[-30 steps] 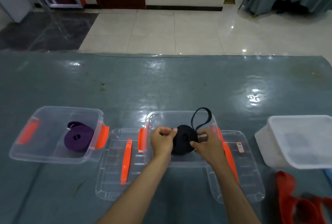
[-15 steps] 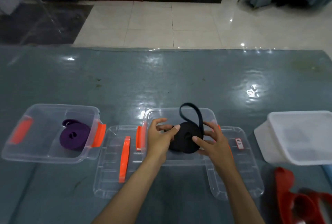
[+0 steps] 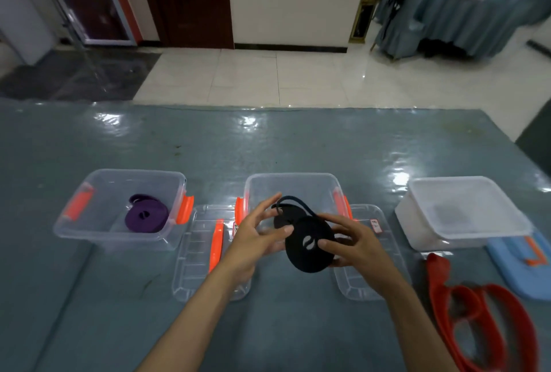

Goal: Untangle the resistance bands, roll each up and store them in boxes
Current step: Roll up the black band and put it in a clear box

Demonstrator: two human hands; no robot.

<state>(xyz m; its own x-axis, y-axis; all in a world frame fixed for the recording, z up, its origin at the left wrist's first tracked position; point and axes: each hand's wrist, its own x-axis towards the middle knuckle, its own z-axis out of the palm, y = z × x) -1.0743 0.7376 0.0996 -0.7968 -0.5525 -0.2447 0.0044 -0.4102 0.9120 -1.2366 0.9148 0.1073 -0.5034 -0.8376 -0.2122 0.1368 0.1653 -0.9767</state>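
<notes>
Right hand (image 3: 354, 242) fingers (image 3: 326, 242) curl round the black band roll (image 3: 308, 245), thumb on its near face, other fingers along the right edge and behind. Left hand (image 3: 256, 237) fingers (image 3: 268, 207) are spread fairly wide and mostly straight; the thumb tip touches the roll's left edge, the palm holds nothing.

Change: half a second ago the roll sat low, about at the rim of the middle box (image 3: 293, 185), with both hands cupping it and its loose end standing up as a tall loop. Now the roll is lifted toward the camera and tilted face-on, and the loose tail (image 3: 293, 203) is a smaller, flatter loop off the top left. Judgement: the last stretch of band is being wound or tucked in, so the roll is nearly done but not yet stored.

Roll is in the air, above the near part of the middle box, which looks empty. Two clear lids (image 3: 205, 252) lie on the desk (image 3: 149, 139), one either side of that box. Left box (image 3: 98, 225) holds the purple band roll (image 3: 146, 216), already stored. Far right, a white box (image 3: 465, 213); near right, the red band (image 3: 477, 318) lies loose and unrolled on the desk, beside a blue lid (image 3: 518, 270).
</notes>
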